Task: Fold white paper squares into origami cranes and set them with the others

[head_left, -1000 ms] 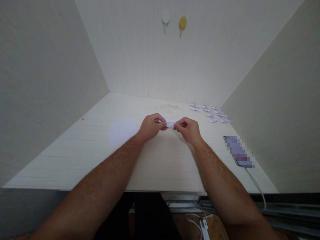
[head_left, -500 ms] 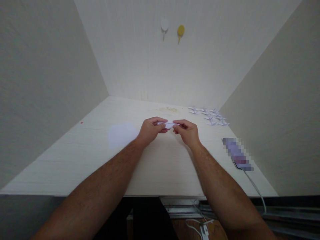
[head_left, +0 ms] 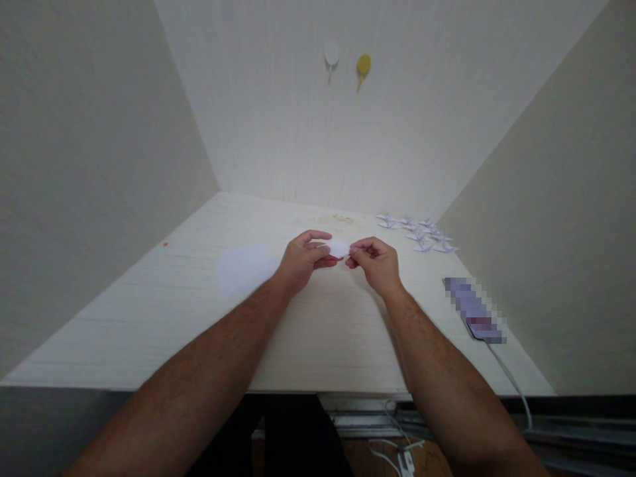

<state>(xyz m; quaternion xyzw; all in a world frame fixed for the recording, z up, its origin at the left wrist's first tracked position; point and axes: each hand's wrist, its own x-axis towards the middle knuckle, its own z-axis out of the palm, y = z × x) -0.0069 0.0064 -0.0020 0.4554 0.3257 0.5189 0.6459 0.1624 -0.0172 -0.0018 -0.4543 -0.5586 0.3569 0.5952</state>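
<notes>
A small folded piece of white paper (head_left: 339, 248) is held between my two hands, above the middle of the pale table (head_left: 328, 331). My left hand (head_left: 304, 257) pinches its left end, with the thumb on the near face and the index finger raised and bent over it. At the right end, my right hand (head_left: 376, 260) grips the paper between thumb and fingertips. The fingers hide part of the paper, so its exact folds cannot be made out.
Several folded paper cranes (head_left: 422, 235) stand in rows at the back right. White paper sheets (head_left: 243, 268) lie left of my hands. A phone (head_left: 474, 310), its screen blurred, rests at the right with a cable (head_left: 511, 381) running off the table edge. Walls enclose three sides.
The folded paper has tilted so more of its white face shows. My left index finger has lifted off its top edge, and the right fingers have closed nearer its right end.
</notes>
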